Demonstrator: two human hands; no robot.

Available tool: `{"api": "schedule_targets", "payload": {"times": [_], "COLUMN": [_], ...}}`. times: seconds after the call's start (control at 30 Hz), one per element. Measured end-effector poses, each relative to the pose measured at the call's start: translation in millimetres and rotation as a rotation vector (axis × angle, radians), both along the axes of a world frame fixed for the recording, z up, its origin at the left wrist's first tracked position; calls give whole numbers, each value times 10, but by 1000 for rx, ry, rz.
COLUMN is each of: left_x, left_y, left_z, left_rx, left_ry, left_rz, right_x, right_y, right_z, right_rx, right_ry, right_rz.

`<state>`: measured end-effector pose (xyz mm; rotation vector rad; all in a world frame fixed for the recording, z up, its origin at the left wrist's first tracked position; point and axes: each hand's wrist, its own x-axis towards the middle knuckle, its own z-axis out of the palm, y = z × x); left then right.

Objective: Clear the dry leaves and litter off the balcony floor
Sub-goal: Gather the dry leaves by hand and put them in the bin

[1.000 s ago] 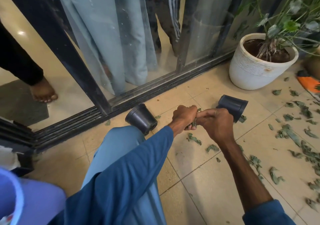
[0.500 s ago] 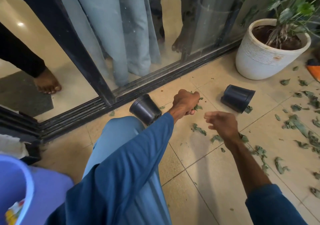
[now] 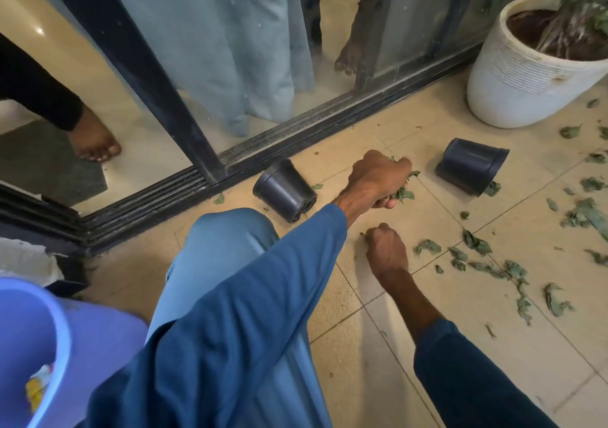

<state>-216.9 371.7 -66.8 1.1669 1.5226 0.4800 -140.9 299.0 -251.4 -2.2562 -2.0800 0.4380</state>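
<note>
My left hand (image 3: 378,177) grips a bunch of dry green leaves (image 3: 403,192) a little above the tiled balcony floor (image 3: 378,362). Just nearer to me, my right hand (image 3: 386,251) is down on the floor with its fingers curled over a small leaf; only a green tip shows at the fingertips. More dry leaves (image 3: 487,268) lie scattered to the right of both hands. At the lower left is a purple bucket (image 3: 62,345) with some litter inside.
Two small black pots lie on their sides, one (image 3: 286,194) by my knee, the other (image 3: 470,166) further right. A white planter (image 3: 519,82) stands at the back right. The sliding-door track (image 3: 296,138) bounds the floor; a person's bare foot (image 3: 95,138) stands inside.
My hands were together a second ago and have parted. The left hand keeps its bunch of leaves, while the right hand has dropped to the floor and curled over a leaf nearer me.
</note>
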Motion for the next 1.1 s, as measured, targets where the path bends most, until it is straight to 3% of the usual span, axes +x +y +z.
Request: {"api": "schedule_targets", "payload": {"times": [0.13, 0.3, 0.5, 0.63, 0.87, 1.1], "left_x": [25, 19, 69, 120, 149, 176], "left_y": [-8, 24, 20, 4, 23, 37], "left_z": [12, -30, -38, 12, -30, -108], "left_rx": [-8, 47, 12, -54, -69, -52], "left_ry": [-24, 6, -56, -121, -90, -90], "left_rz": [14, 78, 159, 137, 102, 149], "right_x": [242, 545, 590, 513, 524, 498], "right_y": [3, 22, 14, 80, 146, 161], "right_z": [252, 1077, 1834, 1885, 1778, 1743], "right_rx": [-16, 127, 146, 189, 273, 365], "right_ry": [415, 1045, 1385, 1368, 1052, 1073], "right_rz": [-67, -490, -385, -389, -321, -424]}}
